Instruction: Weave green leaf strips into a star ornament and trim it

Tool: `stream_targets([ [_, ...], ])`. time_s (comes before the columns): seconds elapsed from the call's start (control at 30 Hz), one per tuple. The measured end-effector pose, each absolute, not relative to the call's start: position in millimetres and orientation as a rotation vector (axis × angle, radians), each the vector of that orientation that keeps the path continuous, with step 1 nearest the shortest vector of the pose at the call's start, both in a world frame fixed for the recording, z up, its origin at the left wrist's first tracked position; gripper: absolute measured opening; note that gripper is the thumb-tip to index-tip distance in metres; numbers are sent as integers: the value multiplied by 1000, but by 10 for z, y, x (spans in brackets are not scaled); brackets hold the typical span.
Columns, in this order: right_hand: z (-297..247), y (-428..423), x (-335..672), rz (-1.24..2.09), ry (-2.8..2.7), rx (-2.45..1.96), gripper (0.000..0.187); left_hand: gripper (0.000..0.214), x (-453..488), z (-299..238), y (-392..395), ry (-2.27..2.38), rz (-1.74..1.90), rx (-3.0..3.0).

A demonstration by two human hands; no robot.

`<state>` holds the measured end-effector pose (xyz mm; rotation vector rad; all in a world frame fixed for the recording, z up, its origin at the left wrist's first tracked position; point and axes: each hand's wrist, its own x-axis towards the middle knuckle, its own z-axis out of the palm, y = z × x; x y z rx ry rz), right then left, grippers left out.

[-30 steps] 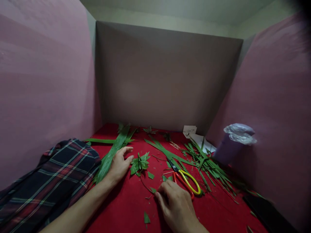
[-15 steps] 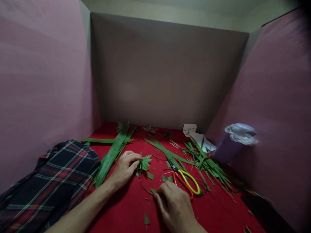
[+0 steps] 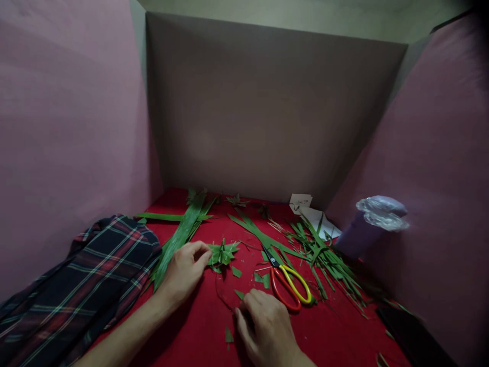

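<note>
Hands among leaf scraps by the scissors

Scissors point(image 3: 287, 285), red and yellow handles, lie on red cloth point(image 3: 328, 331). Left of them: folded leaf star point(image 3: 222, 253), with left hand point(image 3: 182, 272) pinching its left edge. Just below-left of scissors: right hand point(image 3: 265, 326), fingers curled down on the cloth; cannot tell if it grips anything. Cut leaf bits point(image 3: 237, 272) lie between star and scissors. Right of scissors: heap of leaf strips point(image 3: 324, 255), covered purple cup point(image 3: 369, 227) beyond. Far left: long leaf blades point(image 3: 179, 237), plaid cloth point(image 3: 87, 285).
</note>
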<state>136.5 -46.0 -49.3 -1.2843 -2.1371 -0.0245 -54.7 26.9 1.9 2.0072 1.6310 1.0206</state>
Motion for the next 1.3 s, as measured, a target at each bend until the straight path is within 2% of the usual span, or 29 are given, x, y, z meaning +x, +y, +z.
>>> stream_targets([
  [0.13, -507, -463, 1348, 6, -2078, -1279, 14, 26, -423, -3, 73, 1761, 595, 2089],
  [0.23, -500, -461, 1344, -11, -2088, -1246, 16, 26, -313, -17, -2, 1869, 489, 2126],
  [0.43, -496, -461, 1335, -19, -2102, -1185, 20, 17, -274, -38, 4, 1923, 486, 2078],
  [0.77, -458, -457, 1349, 53, -2111, -1187, 44, 22, -345, -51, -23, 2000, 562, 2331],
  [1.03, -443, -462, 1353, 82, -2119, -1212, 49, 25, -433, -85, 40, 2034, 605, 2456],
  [1.3, -452, -451, 1360, 20, -2132, -1208, 48, 21, -431, -105, 40, 1854, 475, 2451],
])
